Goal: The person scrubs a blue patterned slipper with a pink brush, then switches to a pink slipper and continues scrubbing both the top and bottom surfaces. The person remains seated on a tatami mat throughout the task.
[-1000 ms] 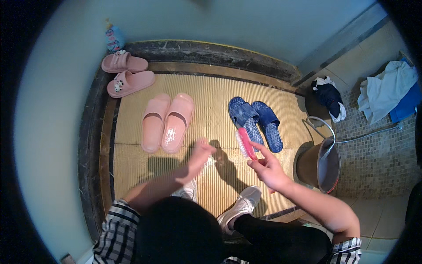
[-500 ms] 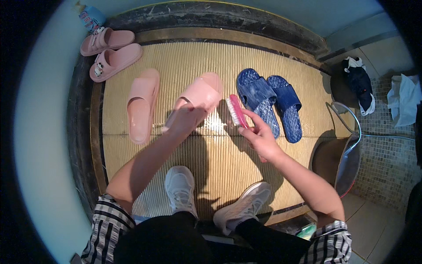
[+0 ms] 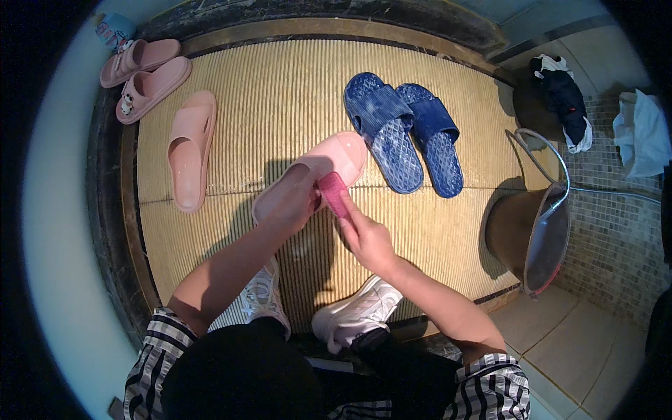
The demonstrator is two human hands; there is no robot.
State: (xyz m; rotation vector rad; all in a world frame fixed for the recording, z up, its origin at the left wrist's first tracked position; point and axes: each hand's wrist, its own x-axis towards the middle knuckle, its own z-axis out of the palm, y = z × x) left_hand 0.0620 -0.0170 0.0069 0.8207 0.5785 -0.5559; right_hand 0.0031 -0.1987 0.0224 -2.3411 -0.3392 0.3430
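now the left hand [image 3: 290, 210] lifts a smooth pink slipper [image 3: 318, 171], right hand [image 3: 367, 238] a ridged brush [image 3: 334, 192].

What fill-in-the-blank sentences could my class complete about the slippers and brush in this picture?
1. The left hand holds a slipper coloured ____.
2. The right hand holds a pink ____ against that slipper.
3. The pair of slippers beside the bucket is ____.
4. The person wears white ____.

Missing words: pink; brush; blue; shoes
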